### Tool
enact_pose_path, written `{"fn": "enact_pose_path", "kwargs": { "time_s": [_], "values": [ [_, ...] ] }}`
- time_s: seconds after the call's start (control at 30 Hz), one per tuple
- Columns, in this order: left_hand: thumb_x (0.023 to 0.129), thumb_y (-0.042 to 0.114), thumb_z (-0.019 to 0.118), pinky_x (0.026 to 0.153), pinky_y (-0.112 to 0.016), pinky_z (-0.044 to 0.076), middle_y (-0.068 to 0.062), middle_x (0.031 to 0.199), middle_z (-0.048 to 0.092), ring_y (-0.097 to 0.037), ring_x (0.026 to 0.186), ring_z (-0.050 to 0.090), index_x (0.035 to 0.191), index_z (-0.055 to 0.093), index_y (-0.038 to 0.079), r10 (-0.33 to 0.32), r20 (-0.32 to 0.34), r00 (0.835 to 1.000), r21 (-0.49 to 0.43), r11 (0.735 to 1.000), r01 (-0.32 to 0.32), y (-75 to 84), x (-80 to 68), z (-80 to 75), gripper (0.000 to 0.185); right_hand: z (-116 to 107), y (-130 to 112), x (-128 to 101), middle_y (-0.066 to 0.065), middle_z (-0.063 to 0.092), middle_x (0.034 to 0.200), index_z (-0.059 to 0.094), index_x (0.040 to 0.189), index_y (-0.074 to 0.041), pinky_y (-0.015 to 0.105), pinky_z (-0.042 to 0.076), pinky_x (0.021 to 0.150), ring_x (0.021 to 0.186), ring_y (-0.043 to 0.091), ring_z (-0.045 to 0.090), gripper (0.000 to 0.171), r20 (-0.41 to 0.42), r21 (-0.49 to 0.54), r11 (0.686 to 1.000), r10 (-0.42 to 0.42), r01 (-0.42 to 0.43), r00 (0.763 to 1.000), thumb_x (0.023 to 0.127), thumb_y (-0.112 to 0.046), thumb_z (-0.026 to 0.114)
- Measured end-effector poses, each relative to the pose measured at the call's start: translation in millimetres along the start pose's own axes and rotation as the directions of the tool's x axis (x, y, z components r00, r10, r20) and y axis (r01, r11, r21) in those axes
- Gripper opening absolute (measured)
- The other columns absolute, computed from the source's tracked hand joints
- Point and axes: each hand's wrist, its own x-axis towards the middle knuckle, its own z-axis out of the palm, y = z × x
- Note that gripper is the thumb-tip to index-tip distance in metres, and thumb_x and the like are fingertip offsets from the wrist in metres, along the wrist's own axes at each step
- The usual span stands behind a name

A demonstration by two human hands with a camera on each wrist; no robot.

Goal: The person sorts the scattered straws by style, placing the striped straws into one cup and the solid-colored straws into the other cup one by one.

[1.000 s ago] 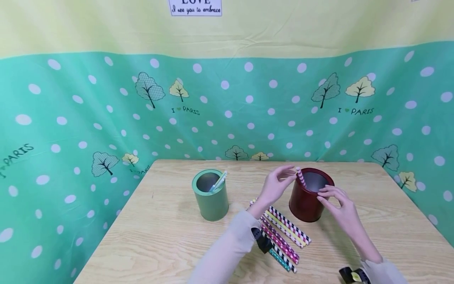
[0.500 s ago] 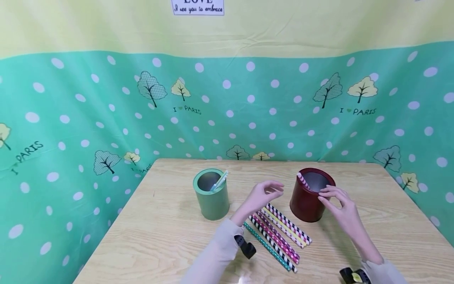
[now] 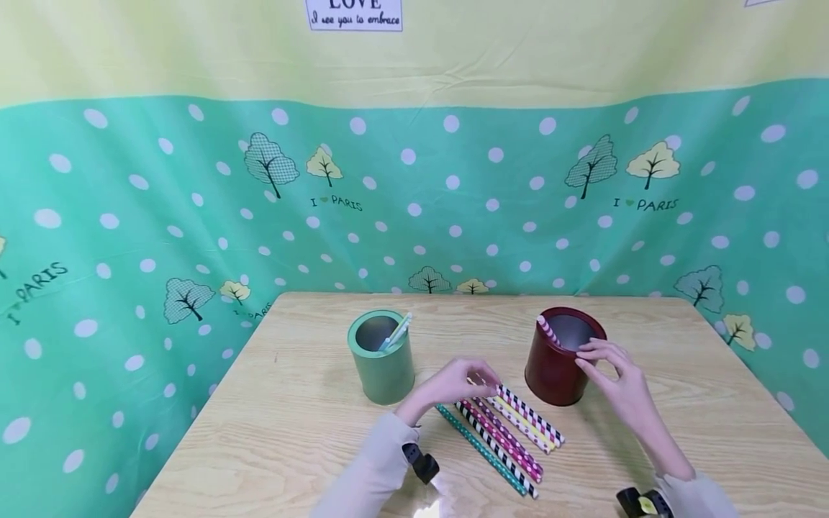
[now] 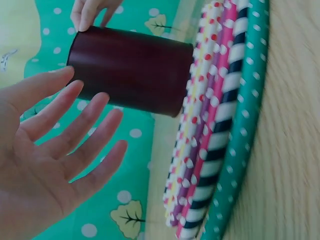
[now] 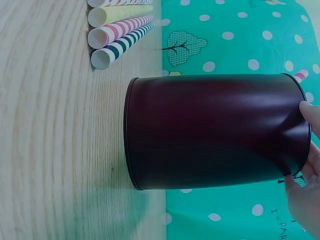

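A dark red cup (image 3: 558, 367) stands on the wooden table (image 3: 291, 424) with a pink-striped straw (image 3: 548, 330) leaning inside it. My right hand (image 3: 599, 357) holds the cup by its near rim, with fingertips (image 5: 306, 170) curled over the edge. My left hand (image 3: 481, 378) hovers with straight, spread fingers (image 4: 75, 125) over the far ends of several patterned paper straws (image 3: 508, 432) lying side by side in front of the cup; it holds nothing. The same straws (image 4: 215, 130) show beside the red cup (image 4: 130, 70) in the left wrist view.
A green cup (image 3: 382, 363) with pale straws (image 3: 396, 332) in it stands left of centre. A green polka-dot cloth (image 3: 194, 216) walls the table's back and sides. The table's near edge lies below my forearms.
My left hand has let go of the pink-striped straw, now resting in the red cup, and dropped down-left to the row of straws. The right hand has stayed on the rim.
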Motion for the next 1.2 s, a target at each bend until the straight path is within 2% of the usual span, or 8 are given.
{"fn": "enact_pose_path", "kwargs": {
  "time_s": [0.2, 0.43, 0.73, 0.93, 1.1, 1.2],
  "values": [
    [0.081, 0.008, 0.061, 0.069, -0.017, 0.046, 0.000, 0.086, 0.064, -0.004, 0.076, 0.058, 0.099, 0.061, 0.001, -0.053, 0.106, 0.993, -0.024, 0.998, 0.055, -6.9, -11.9, 0.2, 0.020, 1.1, 0.0, -0.2, -0.012, 0.055, 0.109, 0.065, 0.091, -0.026, 0.010, 0.025, 0.093, 0.112, 0.005, 0.040, 0.016, 0.001, 0.006, 1.000, -0.003, 0.003, 1.000, 0.078, -0.018, 0.067],
    [0.078, 0.005, 0.064, 0.070, -0.016, 0.045, -0.005, 0.089, 0.065, -0.002, 0.076, 0.056, 0.097, 0.061, 0.001, -0.037, 0.201, 0.979, 0.028, 0.999, 0.032, -12.9, -22.0, 1.7, 0.020, 0.5, -0.9, 1.0, -0.012, 0.055, 0.109, 0.065, 0.090, -0.026, 0.010, 0.025, 0.093, 0.112, 0.005, 0.041, 0.016, 0.003, 0.010, 1.000, -0.004, 0.003, 1.000, 0.077, -0.018, 0.067],
    [0.076, 0.002, 0.065, 0.072, -0.015, 0.045, -0.006, 0.092, 0.064, -0.004, 0.079, 0.057, 0.095, 0.063, 0.003, -0.032, 0.243, 0.969, 0.080, 0.997, 0.013, -19.7, -25.1, 4.7, 0.019, 0.9, 0.4, 1.5, -0.012, 0.055, 0.110, 0.065, 0.091, -0.027, 0.009, 0.025, 0.093, 0.112, 0.005, 0.040, 0.016, 0.003, -0.002, 1.000, 0.004, -0.004, 1.000, 0.078, -0.019, 0.067],
    [0.076, -0.002, 0.063, 0.071, -0.014, 0.045, -0.008, 0.091, 0.064, -0.004, 0.078, 0.057, 0.096, 0.062, 0.000, -0.062, 0.264, 0.963, 0.051, 0.997, 0.050, -20.3, -26.5, 6.6, 0.020, 1.6, 1.2, 1.3, -0.012, 0.055, 0.111, 0.065, 0.091, -0.027, 0.009, 0.024, 0.093, 0.113, 0.005, 0.040, 0.016, 0.006, 0.002, 1.000, 0.005, -0.005, 1.000, 0.078, -0.019, 0.066],
    [0.075, -0.001, 0.064, 0.072, -0.015, 0.044, -0.005, 0.089, 0.064, -0.002, 0.077, 0.056, 0.094, 0.062, 0.001, -0.063, 0.264, 0.963, 0.069, 0.997, 0.046, -24.8, -25.9, 10.9, 0.019, 1.0, 0.1, 1.0, -0.012, 0.055, 0.110, 0.065, 0.091, -0.026, 0.009, 0.024, 0.093, 0.113, 0.004, 0.039, 0.015, 0.004, 0.005, 1.000, 0.012, -0.012, 1.000, 0.078, -0.019, 0.066],
    [0.074, 0.000, 0.066, 0.072, -0.014, 0.044, -0.001, 0.087, 0.064, 0.000, 0.076, 0.054, 0.093, 0.063, 0.004, -0.081, 0.259, 0.962, 0.113, 0.992, 0.053, -26.4, -25.8, 13.7, 0.020, 0.4, -1.0, 0.8, -0.013, 0.055, 0.110, 0.064, 0.090, -0.027, 0.009, 0.025, 0.092, 0.112, 0.004, 0.039, 0.015, 0.003, -0.003, 1.000, 0.016, -0.016, 1.000, 0.078, -0.020, 0.067]
  ]
}}
